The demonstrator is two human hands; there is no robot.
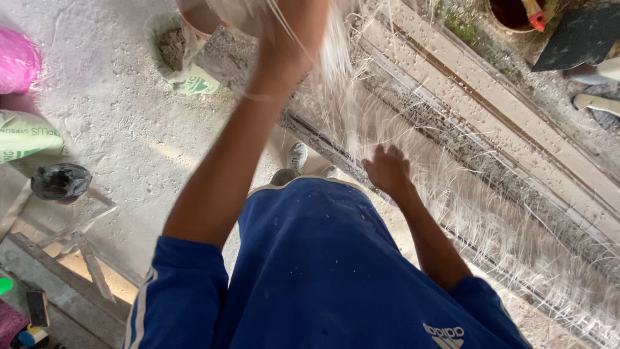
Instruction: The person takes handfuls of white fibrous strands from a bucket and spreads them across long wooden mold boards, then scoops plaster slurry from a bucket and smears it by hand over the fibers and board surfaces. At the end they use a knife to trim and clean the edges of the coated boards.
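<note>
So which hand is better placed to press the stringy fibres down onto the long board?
The right hand, probably: it's low, spread over the fibres. The left hand is raised high, gripping a bunch.

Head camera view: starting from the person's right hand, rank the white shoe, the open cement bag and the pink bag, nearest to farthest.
From the right hand:
1. White shoe, just to its left on the floor.
2. Open cement bag, upper left.
3. Pink bag, far left edge.

On the dusty white floor (123,123) at the far left lies a pink bag (16,59), with a pale green sack (26,137) and a dark crumpled bag (60,181) nearer. An open sack of grey powder (173,52) stands farther off, toward the middle. At the far right sit a reddish bucket (510,13) and a dark flat board (578,39).
</note>
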